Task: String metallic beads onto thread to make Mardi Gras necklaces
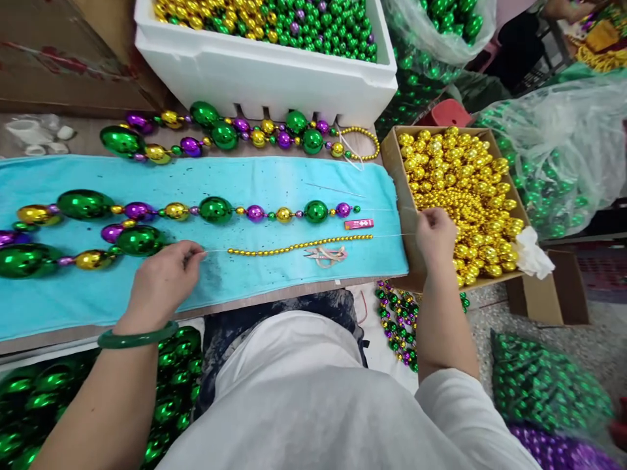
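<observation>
A row of small gold beads (298, 246) is threaded on a thin white string (394, 235) and lies on a turquoise towel (274, 179). At its left end my left hand (166, 277) pinches the string. My right hand (435, 235), beside a box of gold beads, pinches the string's other end. Just below the gold row lie small thread snips (327, 254); a pink packet (359, 224) is above it. Farther up runs a bead garland (215, 209) of large green, purple and gold beads, with thread trailing off its right end.
Behind the towel stands a white foam box (264, 72) of gold and green beads, with a finished-looking garland (225, 135) before it. A cardboard box (399, 163) of gold beads is at right. Plastic bags of green beads (543, 385) lie around. Another person's arm (568, 9) shows at upper right.
</observation>
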{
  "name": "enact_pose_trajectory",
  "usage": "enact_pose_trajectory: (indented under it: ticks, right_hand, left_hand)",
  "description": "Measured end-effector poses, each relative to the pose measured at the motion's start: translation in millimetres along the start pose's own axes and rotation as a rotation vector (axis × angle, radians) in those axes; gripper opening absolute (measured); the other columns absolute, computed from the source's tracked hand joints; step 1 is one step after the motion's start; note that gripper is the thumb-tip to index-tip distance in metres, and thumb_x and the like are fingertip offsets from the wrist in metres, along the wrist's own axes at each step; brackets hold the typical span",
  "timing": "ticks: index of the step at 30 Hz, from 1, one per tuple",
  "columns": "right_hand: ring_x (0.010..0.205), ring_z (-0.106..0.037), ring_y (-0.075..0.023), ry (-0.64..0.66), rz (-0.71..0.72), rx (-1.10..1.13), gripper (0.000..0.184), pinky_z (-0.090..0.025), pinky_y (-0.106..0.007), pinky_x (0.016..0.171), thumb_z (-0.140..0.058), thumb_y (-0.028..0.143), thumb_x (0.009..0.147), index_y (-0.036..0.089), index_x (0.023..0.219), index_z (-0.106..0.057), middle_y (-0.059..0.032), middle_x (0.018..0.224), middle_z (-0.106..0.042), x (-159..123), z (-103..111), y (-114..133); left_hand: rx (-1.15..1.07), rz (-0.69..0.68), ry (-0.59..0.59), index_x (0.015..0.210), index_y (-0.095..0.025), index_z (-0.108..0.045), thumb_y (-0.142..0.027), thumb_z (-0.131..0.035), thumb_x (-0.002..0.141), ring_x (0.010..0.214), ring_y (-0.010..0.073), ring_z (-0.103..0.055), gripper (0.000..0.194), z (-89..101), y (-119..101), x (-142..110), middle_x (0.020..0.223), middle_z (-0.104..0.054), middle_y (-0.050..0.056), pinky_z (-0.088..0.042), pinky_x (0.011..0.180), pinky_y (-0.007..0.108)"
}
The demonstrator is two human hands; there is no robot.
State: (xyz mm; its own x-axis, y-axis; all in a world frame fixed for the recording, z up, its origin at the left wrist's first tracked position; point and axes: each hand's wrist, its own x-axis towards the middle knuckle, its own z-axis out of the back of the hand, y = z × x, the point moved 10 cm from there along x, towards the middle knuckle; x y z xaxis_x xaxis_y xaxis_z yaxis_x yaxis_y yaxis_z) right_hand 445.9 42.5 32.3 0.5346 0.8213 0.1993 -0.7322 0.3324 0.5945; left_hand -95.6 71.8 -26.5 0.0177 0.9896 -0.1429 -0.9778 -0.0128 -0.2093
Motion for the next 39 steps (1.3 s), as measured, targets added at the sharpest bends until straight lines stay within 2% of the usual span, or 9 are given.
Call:
enact_pose_trajectory:
  ticks: [2,5,10,13,18,26,29,34,39]
  right_hand:
    - [0.092,-0.057,-0.029,0.043,0.125,-0.308,0.014,-0.047,-0.044,0.081,-0.057,0.022,0.078,0.017,0.091,-0.061,-0.0133,0.095,-0.065,-9,-6,15]
    - [0.108,-0.052,-0.0326,0.049,0.271,-0.482,0.025,-0.043,-0.048,0.093,-0.051,0.018,0.084,0.016,0.105,-0.064,-0.0181,0.118,-0.061,-27,-14,37]
    - [0.096,-0.061,-0.0264,0.315,0.277,-0.42,0.03,-0.049,-0.037,0.079,-0.043,0.02,0.09,0.018,0.106,-0.068,-0.0122,0.109,-0.066,-52,-59,29]
    - [0.09,-0.062,-0.0246,0.373,0.307,-0.35,0.031,-0.049,-0.035,0.073,-0.047,0.024,0.088,0.018,0.108,-0.069,-0.0107,0.108,-0.065,-61,-77,20]
    - [0.084,-0.06,-0.0251,0.293,0.322,-0.302,0.024,-0.047,-0.035,0.068,-0.049,0.029,0.084,0.019,0.09,-0.069,-0.0108,0.097,-0.064,-55,-86,5]
    - [0.084,-0.058,-0.0267,0.158,0.23,-0.274,0.021,-0.045,-0.039,0.072,-0.047,0.032,0.081,0.018,0.081,-0.062,-0.013,0.092,-0.062,-54,-79,-5]
    - [0.086,-0.058,-0.0282,0.084,0.205,-0.301,0.022,-0.043,-0.038,0.068,-0.046,0.033,0.08,0.018,0.081,-0.062,-0.0141,0.092,-0.062,-57,-79,-6]
    - [0.081,-0.057,-0.0262,0.046,0.218,-0.305,0.019,-0.041,-0.036,0.064,-0.047,0.031,0.079,0.018,0.081,-0.063,-0.013,0.091,-0.062,-60,-79,-3]
    - [0.083,-0.057,-0.0263,0.04,0.218,-0.311,0.018,-0.04,-0.035,0.063,-0.048,0.03,0.08,0.019,0.081,-0.062,-0.0125,0.092,-0.062,-60,-77,-2]
  left_hand:
    - [0.098,-0.035,-0.034,0.09,-0.021,-0.065,-0.038,-0.038,0.088,0.08,0.0229,-0.059,0.032,-1.4,-5,0,0.089,-0.068,0.007,-0.04,0.064,0.03]
    - [0.181,-0.105,-0.09,0.089,-0.021,-0.068,-0.037,-0.035,0.088,0.083,0.0255,-0.059,0.037,-3.8,-12,-2,0.089,-0.066,0.009,-0.044,0.066,0.033]
    - [0.241,-0.129,-0.152,0.099,-0.019,-0.071,-0.034,-0.034,0.091,0.084,0.025,-0.06,0.04,-1.9,-14,-7,0.093,-0.066,0.009,-0.046,0.066,0.034]
    - [0.216,-0.1,-0.145,0.104,-0.019,-0.071,-0.03,-0.042,0.09,0.086,0.024,-0.061,0.034,4.3,-16,-10,0.093,-0.065,0.008,-0.047,0.07,0.033]
    - [0.117,-0.118,-0.157,0.108,-0.018,-0.07,-0.024,-0.045,0.093,0.093,0.0251,-0.062,0.03,10.6,-21,-9,0.096,-0.065,0.01,-0.049,0.08,0.034]
    - [-0.065,-0.339,-0.066,0.12,-0.02,-0.066,-0.024,-0.048,0.093,0.102,0.0252,-0.057,0.032,-11.5,-46,-8,0.105,-0.063,0.01,-0.05,0.088,0.038]
    - [-0.097,-0.422,-0.048,0.115,-0.022,-0.068,-0.022,-0.048,0.093,0.102,0.0259,-0.054,0.03,-19.0,-57,-4,0.11,-0.062,0.01,-0.049,0.09,0.04]
    - [-0.145,-0.393,-0.014,0.101,-0.019,-0.071,-0.022,-0.047,0.092,0.098,0.0258,-0.055,0.025,-24.1,-53,3,0.102,-0.061,0.01,-0.049,0.088,0.041]
    - [-0.125,-0.351,-0.016,0.106,-0.015,-0.069,-0.022,-0.052,0.09,0.099,0.0272,-0.054,0.024,-22.0,-45,2,0.101,-0.061,0.011,-0.047,0.09,0.041]
